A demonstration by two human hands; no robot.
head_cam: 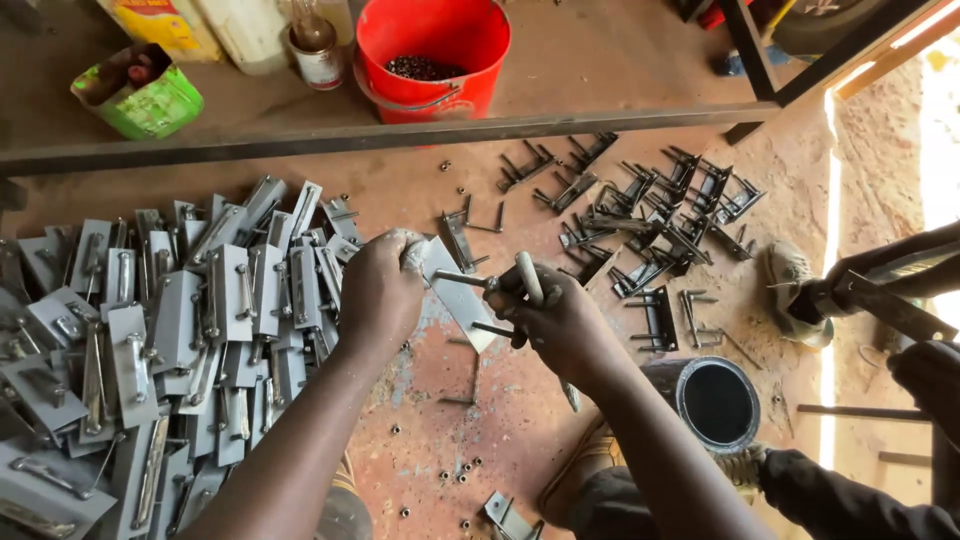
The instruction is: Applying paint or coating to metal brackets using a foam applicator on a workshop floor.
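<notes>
Both forearms fill the bottom of the shot; left hand (378, 292) fingers clamped on a flat grey metal plate (458, 292), right hand (553, 318) clenched round a bolt rod (528, 278) just beside it, over the rusty floor (520, 420); grey latch pile (160, 340) left, dark brackets (650, 220) right, red bucket (432, 55) up top.

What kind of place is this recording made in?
Probably a small metal workshop with a dirt floor. A heap of grey plates lies to the left, dark brackets lie scattered on the ground, and the left hand grips a plate being fitted.
</notes>
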